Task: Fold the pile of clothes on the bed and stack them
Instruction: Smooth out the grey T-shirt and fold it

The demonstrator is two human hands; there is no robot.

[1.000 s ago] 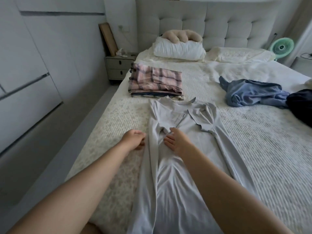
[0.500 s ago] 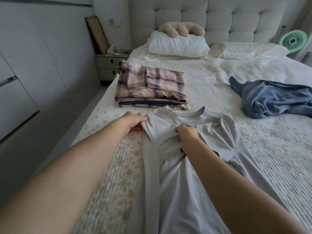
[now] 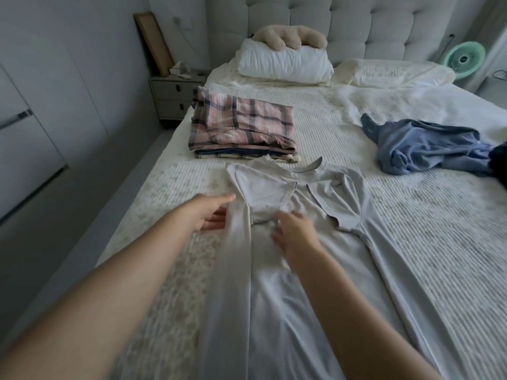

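Pale grey dress (image 3: 274, 283) spread flat along the bed (image 3: 411, 256), both sleeves folded inward. Left hand (image 3: 211, 215) at its left edge, fingers (image 3: 222, 200) loosely extended; right hand (image 3: 293, 234) over the chest, fingers blurred, grip unclear. Beyond the collar, folded plaid stack (image 3: 241, 127); right, crumpled blue garment (image 3: 428, 149).

A tufted grey headboard (image 3: 356, 28) fills the top centre; a nightstand (image 3: 171, 96) upper left, a green fan (image 3: 463, 60) upper right.
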